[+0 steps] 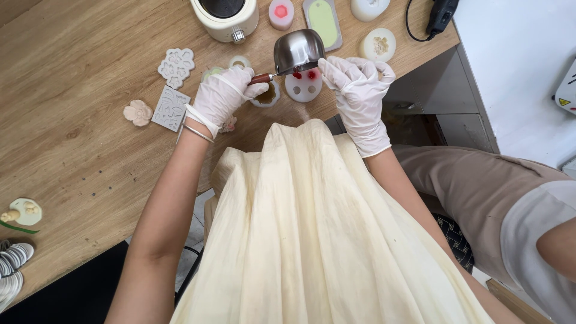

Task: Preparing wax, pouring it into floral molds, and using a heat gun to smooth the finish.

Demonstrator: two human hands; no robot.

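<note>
My left hand point(225, 93), in a white glove, grips the brown handle of a small steel pouring pot point(297, 50). The pot is tilted over a round white silicone mould point(303, 87) whose cavities hold red liquid. My right hand point(357, 90), also gloved, rests its fingertips against the pot's rim on the right side and steadies it. A small round cup point(267, 95) with amber contents sits just under my left fingers.
Flat flower-shaped moulds point(176, 65) and a square mould point(170, 108) lie left on the wooden table point(72, 90). A cream melting pot point(226, 17), pink mould point(281, 13), green oblong mould point(323, 21) and white moulds point(378, 44) stand behind. Another person's arm point(540, 228) is at right.
</note>
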